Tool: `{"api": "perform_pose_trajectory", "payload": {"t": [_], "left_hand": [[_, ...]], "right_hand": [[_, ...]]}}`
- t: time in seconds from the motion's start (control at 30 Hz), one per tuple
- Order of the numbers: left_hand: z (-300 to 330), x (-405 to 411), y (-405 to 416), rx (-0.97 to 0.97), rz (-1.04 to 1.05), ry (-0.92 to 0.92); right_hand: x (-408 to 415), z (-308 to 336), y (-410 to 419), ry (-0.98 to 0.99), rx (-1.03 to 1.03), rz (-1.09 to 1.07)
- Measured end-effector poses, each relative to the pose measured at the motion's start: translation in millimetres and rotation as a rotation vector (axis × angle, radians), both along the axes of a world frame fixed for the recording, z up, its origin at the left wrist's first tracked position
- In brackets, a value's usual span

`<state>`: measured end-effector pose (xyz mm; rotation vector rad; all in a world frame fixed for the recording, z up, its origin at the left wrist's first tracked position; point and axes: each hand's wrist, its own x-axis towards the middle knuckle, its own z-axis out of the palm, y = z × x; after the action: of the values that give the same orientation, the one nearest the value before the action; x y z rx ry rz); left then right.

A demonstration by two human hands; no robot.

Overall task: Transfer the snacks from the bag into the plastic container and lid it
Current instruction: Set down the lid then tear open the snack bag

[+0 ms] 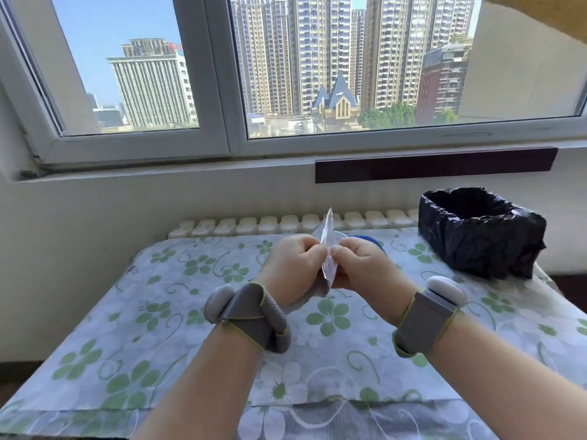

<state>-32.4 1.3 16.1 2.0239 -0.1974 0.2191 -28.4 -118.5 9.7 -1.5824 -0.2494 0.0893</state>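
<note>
Both hands raised together above the middle of the table, fingers curled. Left hand [293, 265] pinching one side of a small clear crinkled plastic snack bag [327, 246], right hand [359, 263] pinching the other side, thumbs almost touching at the bag's edge. Bag held upright between the two hands, its pointed top corner standing above the knuckles, its lower part hidden between the palms. Contents of the bag not possible to tell.

Just behind the hands, on the table, a rim of a clear plastic container [340, 237] and beside it a blue rounded lid [370, 241], both mostly hidden by the right hand; touching or apart, cannot tell.

Grey fabric wristbands with white oval sensor pods on both wrists [254, 315].

Table covered with a white cloth printed with green flowers [158, 312]. At the far right of the table, a rectangular bin lined with a black plastic bag [476, 233], well apart from the hands. Behind the table a white ribbed radiator [254, 225] under a wide window [222, 90] with tall buildings outside
</note>
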Motion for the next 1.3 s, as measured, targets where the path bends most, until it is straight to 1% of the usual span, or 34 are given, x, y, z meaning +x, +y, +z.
{"api": "perform_pose_trajectory", "payload": {"t": [0.17,0.23,0.33,0.4,0.47,0.57,0.6,0.7,0.77,0.9,1.2,1.3], "left_hand": [[-7,0,-4,-0.113,0.046,-0.008],[-10,3,-2,-0.154,0.085,-0.012],[-5,2,1,-0.281,0.155,-0.001],[2,-5,-1,-0.354,0.123,0.010],[5,-10,-3,-0.371,0.097,0.014],[3,-8,-2,-0.291,0.113,-0.051],[0,-6,-1,-0.214,0.122,-0.101],[-4,-1,1,0.131,0.153,-0.213],[-2,0,-1,0.265,0.178,-0.262],[1,-1,-1,0.293,0.198,-0.304],[-1,1,9,0.263,0.316,-0.365],[-1,2,11,0.255,0.360,-0.371]], "right_hand": [[-2,-2,2,-0.035,-0.038,-0.059],[-1,-3,3,-0.021,-0.005,-0.061],[-1,-3,4,0.043,0.092,-0.035],[-2,-2,2,0.058,0.130,-0.016],[-2,-2,0,0.065,0.148,-0.021],[-1,0,-1,0.064,0.064,-0.063],[0,1,-2,0.062,0.012,-0.077],[4,8,-4,0.087,-0.080,-0.100],[7,11,-4,0.101,-0.110,-0.118],[12,12,-4,0.098,-0.156,-0.123],[14,0,-11,-0.027,-0.282,-0.155],[19,-5,-14,-0.006,-0.337,-0.162]]}}
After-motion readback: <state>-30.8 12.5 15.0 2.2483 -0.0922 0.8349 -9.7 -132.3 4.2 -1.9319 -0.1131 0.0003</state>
